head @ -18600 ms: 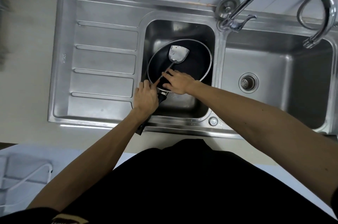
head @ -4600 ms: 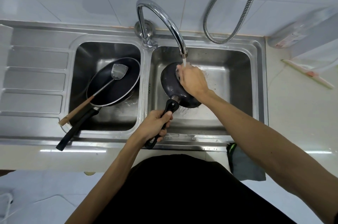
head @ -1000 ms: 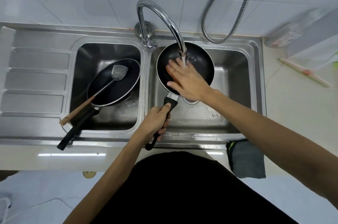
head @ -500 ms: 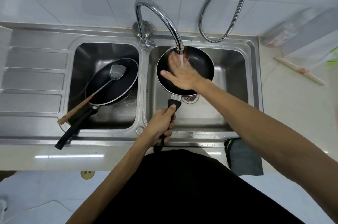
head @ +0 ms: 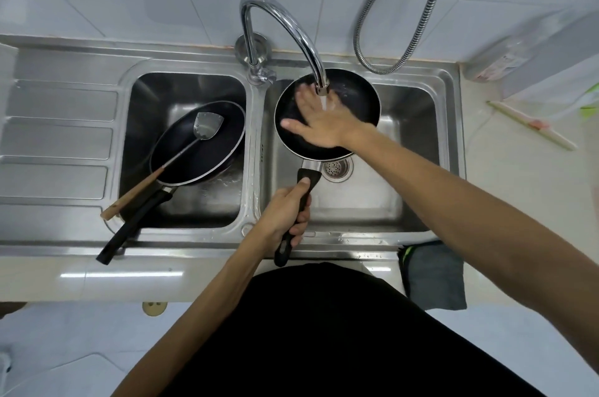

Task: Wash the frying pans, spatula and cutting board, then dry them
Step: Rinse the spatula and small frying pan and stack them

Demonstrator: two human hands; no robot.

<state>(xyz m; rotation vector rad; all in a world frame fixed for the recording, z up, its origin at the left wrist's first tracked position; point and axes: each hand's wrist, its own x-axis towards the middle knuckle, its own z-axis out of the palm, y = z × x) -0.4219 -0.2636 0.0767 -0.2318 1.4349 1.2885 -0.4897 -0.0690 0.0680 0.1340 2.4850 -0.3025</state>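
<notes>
1. Head view: left hand [head: 285, 208] grips the small round black frying pan [head: 356, 95] by its handle under the curved chrome tap [head: 291, 27], in the right basin [head: 408, 176], so the flat-fingered right hand [head: 319, 124] can rub it.
2. Larger black pan [head: 201, 153] and steel spatula [head: 207, 126] wait in the left basin [head: 194, 85].

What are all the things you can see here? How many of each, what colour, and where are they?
small frying pan: 1, black, held over the right basin under the tap
big frying pan: 1, black, in the left basin, handle over the front rim
spatula: 1, silver with wooden handle end, lying in the big frying pan
sink: 1, steel, two basins, draining board at left
tap: 1, chrome, between the basins, water running
hose: 1, metal, on the tiled wall behind
cloth: 1, grey with green edge, counter front, right
left hand: 1, grips the small frying pan's handle
right hand: 1, open, flat inside the small frying pan
</notes>
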